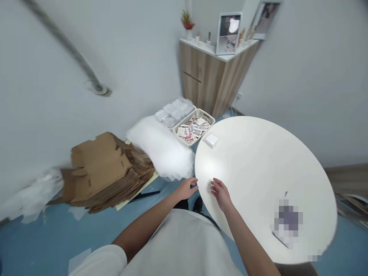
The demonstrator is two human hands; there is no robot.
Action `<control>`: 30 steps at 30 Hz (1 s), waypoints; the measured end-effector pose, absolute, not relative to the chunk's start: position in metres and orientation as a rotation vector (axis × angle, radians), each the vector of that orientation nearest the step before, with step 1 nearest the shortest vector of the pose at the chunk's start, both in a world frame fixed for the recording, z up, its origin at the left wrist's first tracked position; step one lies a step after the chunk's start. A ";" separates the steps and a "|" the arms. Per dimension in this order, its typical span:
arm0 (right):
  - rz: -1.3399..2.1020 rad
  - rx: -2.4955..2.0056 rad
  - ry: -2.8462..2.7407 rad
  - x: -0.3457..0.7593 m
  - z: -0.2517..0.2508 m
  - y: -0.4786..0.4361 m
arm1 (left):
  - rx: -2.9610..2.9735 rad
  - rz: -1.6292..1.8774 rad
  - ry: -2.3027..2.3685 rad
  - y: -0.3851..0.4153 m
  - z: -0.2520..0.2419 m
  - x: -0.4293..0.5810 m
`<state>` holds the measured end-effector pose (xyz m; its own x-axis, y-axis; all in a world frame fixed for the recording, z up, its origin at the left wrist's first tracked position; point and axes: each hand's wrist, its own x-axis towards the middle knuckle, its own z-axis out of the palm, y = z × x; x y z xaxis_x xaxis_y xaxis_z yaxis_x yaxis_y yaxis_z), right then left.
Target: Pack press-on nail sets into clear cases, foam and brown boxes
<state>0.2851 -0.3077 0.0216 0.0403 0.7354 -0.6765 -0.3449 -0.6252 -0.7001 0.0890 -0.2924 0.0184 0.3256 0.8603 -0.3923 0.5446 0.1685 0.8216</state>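
A round white bench (258,161) stands over a blue floor (63,234). Our left hand (186,188) hangs by its left edge and our right hand (222,195) over its top, both empty, fingers loosely curled. The small white box (211,140) lies ahead, near the rim, untouched. We judge no handling step underway; gripping that box would call for a forward reach.

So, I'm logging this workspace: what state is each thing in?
Left hand: empty, partly curled
Right hand: empty, partly curled
Cardboard boxes: flattened, stacked
Basket of printed packets: uncovered
Small white item: lying on table
Front picture frame: upright
Cabinet: closed
Pixelated object: cannot tell
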 end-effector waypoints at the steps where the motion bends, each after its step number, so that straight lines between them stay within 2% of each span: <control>1: 1.733 -1.513 -0.441 0.279 0.021 -0.307 | 1.525 0.360 1.347 -0.299 0.026 0.084; 8: 1.838 -1.439 -0.933 0.216 0.034 -0.286 | 1.786 0.350 1.480 -0.325 0.082 0.024; 17: 1.579 -1.170 -1.778 0.103 0.063 -0.257 | 1.869 0.549 1.949 -0.349 0.140 -0.097; 23: 0.998 -1.180 -2.204 0.009 0.091 -0.248 | 1.696 0.298 2.403 -0.357 0.141 -0.185; 30: 0.318 -1.497 -2.510 -0.060 0.116 -0.240 | 1.547 0.182 2.432 -0.367 0.119 -0.238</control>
<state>-0.0603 -0.2400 0.1159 -0.4663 0.8824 0.0623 0.8390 0.4635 -0.2852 -0.2376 -0.3666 0.1193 -0.4033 0.9036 -0.1445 0.8721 0.4273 0.2384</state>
